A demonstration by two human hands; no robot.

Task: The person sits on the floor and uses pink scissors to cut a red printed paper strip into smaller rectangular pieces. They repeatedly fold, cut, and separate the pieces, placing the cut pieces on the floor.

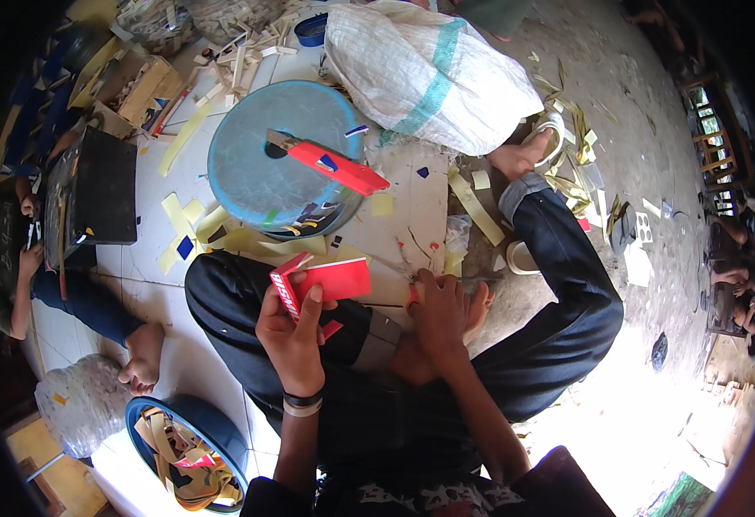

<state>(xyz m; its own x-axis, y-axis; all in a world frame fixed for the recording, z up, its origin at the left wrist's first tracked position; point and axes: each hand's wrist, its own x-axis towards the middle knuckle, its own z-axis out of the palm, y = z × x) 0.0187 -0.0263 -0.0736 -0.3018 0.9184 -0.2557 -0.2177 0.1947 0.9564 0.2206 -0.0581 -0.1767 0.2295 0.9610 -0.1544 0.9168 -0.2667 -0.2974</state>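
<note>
Red card (343,277) is sitting pinched in the left grip (293,339), maybe to stay steady; I can't tell what the right grip (440,312) is holding.

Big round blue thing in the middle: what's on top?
A red-handled knife lies on the round blue thing, blade partly over a dark hole, plus a small scrap. The knife hides what's beneath it; the hole's inside is too dark to see.

A workshop (cut strips (474,207), utility knife (336,167)).
</note>
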